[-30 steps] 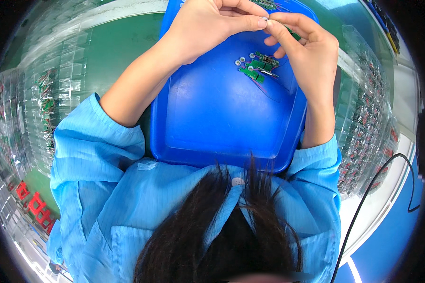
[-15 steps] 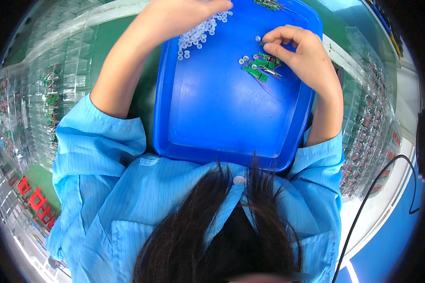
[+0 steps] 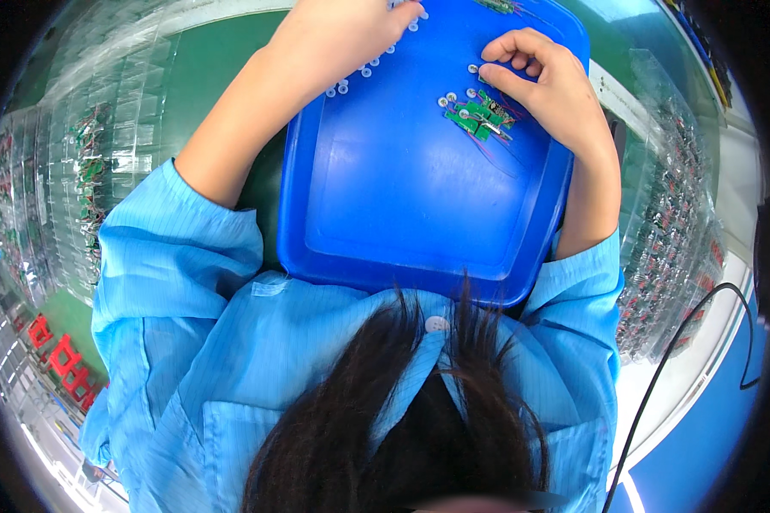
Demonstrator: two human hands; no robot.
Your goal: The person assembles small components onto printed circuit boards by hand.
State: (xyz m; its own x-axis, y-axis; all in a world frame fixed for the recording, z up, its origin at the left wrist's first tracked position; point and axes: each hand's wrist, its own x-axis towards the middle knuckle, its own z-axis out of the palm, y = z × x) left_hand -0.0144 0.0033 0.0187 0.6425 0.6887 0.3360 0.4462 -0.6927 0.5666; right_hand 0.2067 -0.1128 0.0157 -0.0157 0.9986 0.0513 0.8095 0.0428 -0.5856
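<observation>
At the top left of a blue tray [image 3: 402, 192], my left hand [image 3: 351, 30] reaches over a cluster of small translucent white caps [image 3: 366, 72]. Its fingers bend together beside one cap, and the upper edge of the view cuts part of them off. Whatever lies between them cannot be made out. On the tray's right side my right hand [image 3: 549, 81] has thumb and forefinger closed around a small green circuit board, mostly hidden, with a round metal disc at its end [image 3: 473, 68]. Just below lie several green circuit boards [image 3: 479, 117] with thin wires and round discs.
More circuit boards [image 3: 498, 6] lie at the tray's far edge. Clear plastic trays of wired parts stand left [image 3: 91, 184] and right [image 3: 672, 201]. Red pieces [image 3: 62, 355] are at the lower left. A black cable [image 3: 650, 385] curves along the right.
My left hand has moved right and drawn its fingers in over the white caps, covering more of them. My right hand has shifted slightly up. The tray appears slightly higher in view.
</observation>
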